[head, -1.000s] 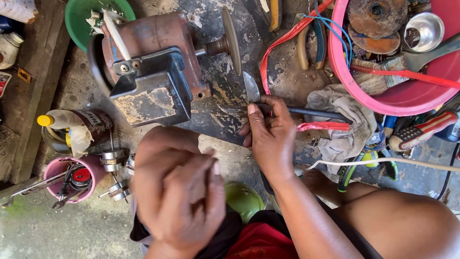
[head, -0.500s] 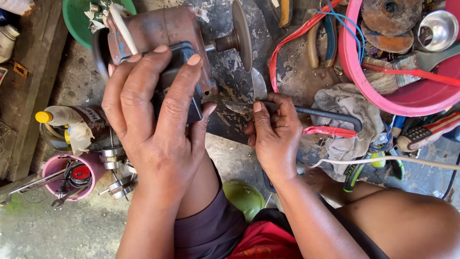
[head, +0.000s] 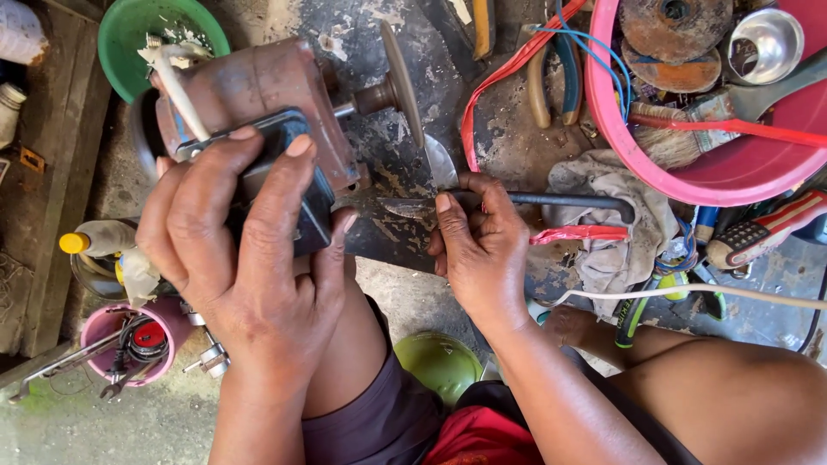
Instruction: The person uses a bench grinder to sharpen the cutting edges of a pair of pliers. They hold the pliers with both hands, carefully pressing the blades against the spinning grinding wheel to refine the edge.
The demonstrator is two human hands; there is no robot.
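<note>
Left hand: spread flat, fingers extended, palm down over the black switch box on the rusty brown bench grinder motor; it rests on the box and grips nothing.
Right hand: clenched on a pair of scissors with dark metal handles and worn steel blades, thumb laid along the lower blade.
Scissors: blades opened, one tip pointing up just beside the thin grey grinding disc; whether it touches the disc, I cannot tell.
Grinding disc: seen edge-on, mounted on the motor's shaft.
Right side: pink plastic basin holding rusty discs, a brush and a steel bowl.
Left side: green plastic bowl behind the motor; small pink cup of tools near the left wrist.
Beneath the scissors handles: a dirty grey rag.
</note>
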